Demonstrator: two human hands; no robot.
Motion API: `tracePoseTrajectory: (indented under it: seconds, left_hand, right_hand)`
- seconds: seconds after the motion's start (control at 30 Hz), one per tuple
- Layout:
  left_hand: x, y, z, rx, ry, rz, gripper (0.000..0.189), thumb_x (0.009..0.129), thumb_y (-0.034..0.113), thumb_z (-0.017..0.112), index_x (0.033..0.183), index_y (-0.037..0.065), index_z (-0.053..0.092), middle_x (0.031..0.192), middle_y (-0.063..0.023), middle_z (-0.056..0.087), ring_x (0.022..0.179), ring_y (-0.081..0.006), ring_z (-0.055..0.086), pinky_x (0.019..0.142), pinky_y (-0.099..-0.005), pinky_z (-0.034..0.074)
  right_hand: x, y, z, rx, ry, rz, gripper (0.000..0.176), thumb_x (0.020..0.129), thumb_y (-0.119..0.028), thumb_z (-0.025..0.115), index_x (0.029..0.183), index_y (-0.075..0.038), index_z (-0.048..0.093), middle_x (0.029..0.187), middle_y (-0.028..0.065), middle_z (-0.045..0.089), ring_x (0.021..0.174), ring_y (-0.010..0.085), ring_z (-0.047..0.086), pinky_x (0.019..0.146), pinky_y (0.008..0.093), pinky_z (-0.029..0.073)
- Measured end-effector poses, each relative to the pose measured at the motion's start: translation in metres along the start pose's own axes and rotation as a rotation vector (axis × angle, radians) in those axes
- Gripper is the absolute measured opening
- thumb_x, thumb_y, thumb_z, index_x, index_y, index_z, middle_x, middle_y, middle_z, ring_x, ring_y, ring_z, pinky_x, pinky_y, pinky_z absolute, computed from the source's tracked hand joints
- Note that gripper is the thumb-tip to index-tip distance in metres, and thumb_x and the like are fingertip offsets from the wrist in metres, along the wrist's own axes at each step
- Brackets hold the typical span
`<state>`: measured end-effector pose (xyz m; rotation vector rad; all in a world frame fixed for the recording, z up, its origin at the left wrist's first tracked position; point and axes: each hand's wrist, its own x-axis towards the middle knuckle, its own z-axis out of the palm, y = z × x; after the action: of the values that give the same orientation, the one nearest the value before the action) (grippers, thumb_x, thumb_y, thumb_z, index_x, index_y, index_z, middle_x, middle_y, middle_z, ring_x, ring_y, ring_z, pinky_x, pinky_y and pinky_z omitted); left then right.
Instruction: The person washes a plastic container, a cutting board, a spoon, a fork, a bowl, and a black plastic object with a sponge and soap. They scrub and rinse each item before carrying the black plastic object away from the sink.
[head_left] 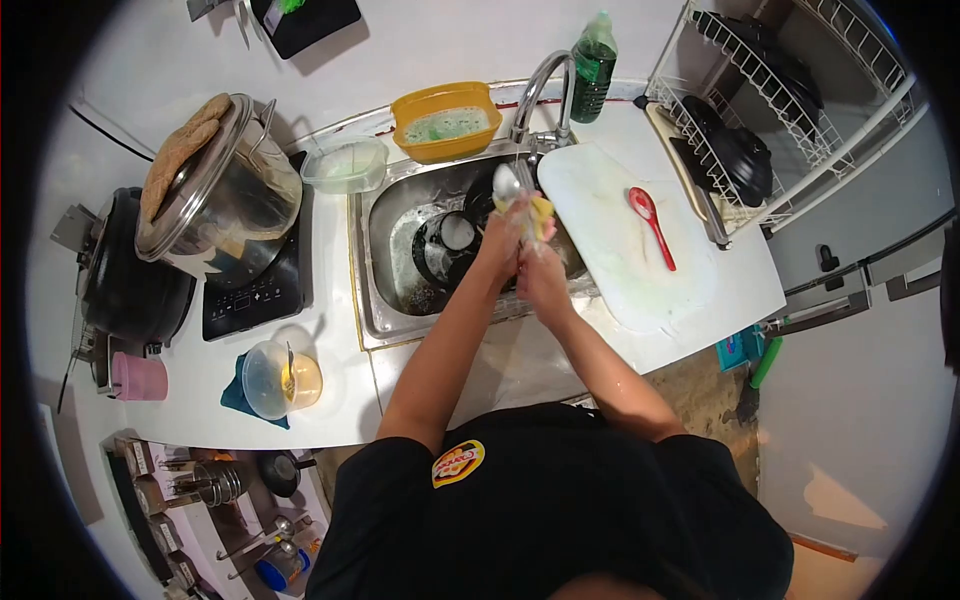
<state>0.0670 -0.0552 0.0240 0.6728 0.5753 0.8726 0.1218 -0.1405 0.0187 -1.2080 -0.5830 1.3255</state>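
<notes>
Over the rectangular stainless-steel sink (398, 326), the right hand (543, 276), its grip too blurred to tell, meets the left hand (503, 240), which is clasped round a silvery metal spoon (507, 183); a yellow sponge (541, 210) shows just beside it.

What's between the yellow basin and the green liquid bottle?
In the head view, the chrome faucet stands between the yellow basin and the green liquid bottle.

Arms (435, 345) forward; left grip (506, 236) and right grip (543, 277) curled close together
</notes>
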Motion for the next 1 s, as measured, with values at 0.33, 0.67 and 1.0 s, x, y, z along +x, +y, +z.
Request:
tracePoseTrajectory:
  seconds: [0.33, 0.67, 1.0]
  left_hand:
    - [0.03, -0.07, 0.001, 0.749, -0.184, 0.213, 0.028, 0.084, 0.028, 0.052, 0.097, 0.004, 0.056, 0.082, -0.0054, 0.06, 0.064, -0.0144, 0.056, 0.059, -0.0279, 0.044]
    - [-0.054, -0.046, 0.042, 0.326, -0.208, -0.39, 0.031, 0.088, 0.042, 0.052, 0.094, 0.012, 0.054, 0.067, 0.0023, 0.047, 0.053, -0.0065, 0.044, 0.044, -0.019, 0.034]
    - [-0.014, 0.039, -0.082, 2.125, 0.189, 0.674, 0.016, 0.078, 0.012, 0.054, 0.088, 0.001, 0.06, 0.078, -0.0111, 0.058, 0.072, -0.0263, 0.059, 0.061, -0.0345, 0.049]
  right_hand:
    - [0.017, -0.059, -0.057, 0.167, -0.265, -0.002, 0.041, 0.09, -0.03, 0.05, 0.113, 0.003, 0.051, 0.107, 0.0143, 0.059, 0.099, 0.0248, 0.058, 0.088, 0.039, 0.046]
    - [0.058, -0.071, -0.089, 0.341, -0.002, 0.046, 0.02, 0.094, -0.022, 0.041, 0.093, -0.003, 0.048, 0.077, 0.0155, 0.058, 0.06, 0.0216, 0.058, 0.05, 0.032, 0.049]
    - [0.108, -0.073, -0.147, -1.467, 0.531, -0.329, 0.032, 0.074, -0.018, 0.061, 0.1, 0.0, 0.054, 0.095, 0.0205, 0.055, 0.088, 0.0345, 0.057, 0.073, 0.0446, 0.046]
